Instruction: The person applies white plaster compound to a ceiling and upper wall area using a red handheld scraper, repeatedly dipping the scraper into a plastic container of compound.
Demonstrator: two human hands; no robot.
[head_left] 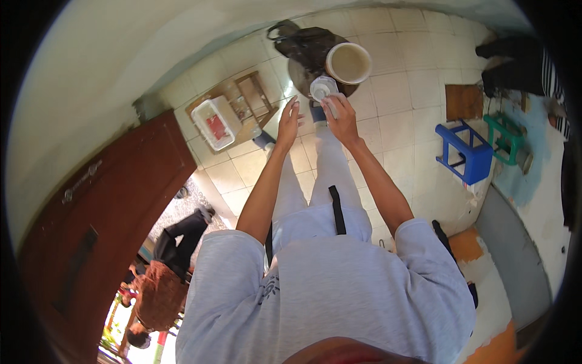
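My right hand (341, 118) is closed with its fingertips at the rim of a clear plastic cup (323, 88) and appears to grip it. The cup is in front of a round bucket (348, 63) with a pale rim and dull, light brown contents. My left hand (290, 124) is raised to the left of the cup, fingers apart and nothing in them. Behind the cup and bucket shows a dark round surface (298, 73), partly covered by a crumpled black bag (309, 47).
Left of my feet, a clear plastic box (216, 124) with something red inside rests on a low wooden frame (257, 91). To the right are a blue stool (465, 151) and a green stool (504, 138), near another person's striped sleeve (551, 73). A brown door (109, 200) stands at left; someone is beyond it.
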